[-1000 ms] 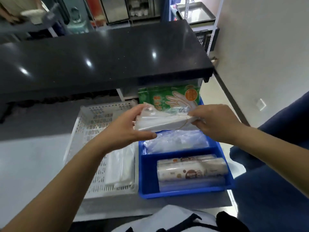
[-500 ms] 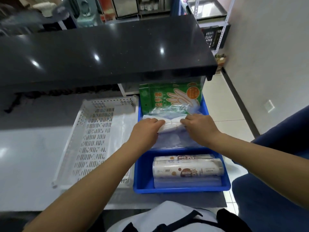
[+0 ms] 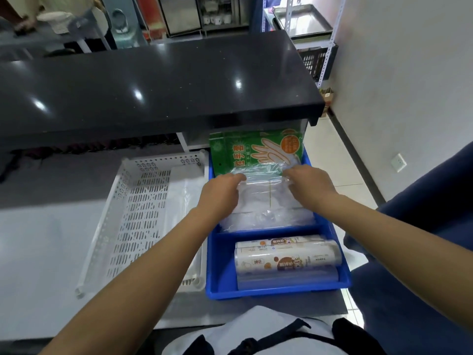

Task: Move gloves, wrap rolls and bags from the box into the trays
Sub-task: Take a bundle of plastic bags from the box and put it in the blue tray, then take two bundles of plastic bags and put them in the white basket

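Both hands, left (image 3: 222,192) and right (image 3: 308,185), press a clear bag pack (image 3: 266,198) into the blue tray's (image 3: 220,254) far compartment, fingers curled on its edges.

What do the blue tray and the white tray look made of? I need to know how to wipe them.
Blue tray: apparently rigid moulded plastic, smooth and slightly glossy, with solid walls and a divider. White tray: likely plastic too, more matte, perforated with slots throughout.
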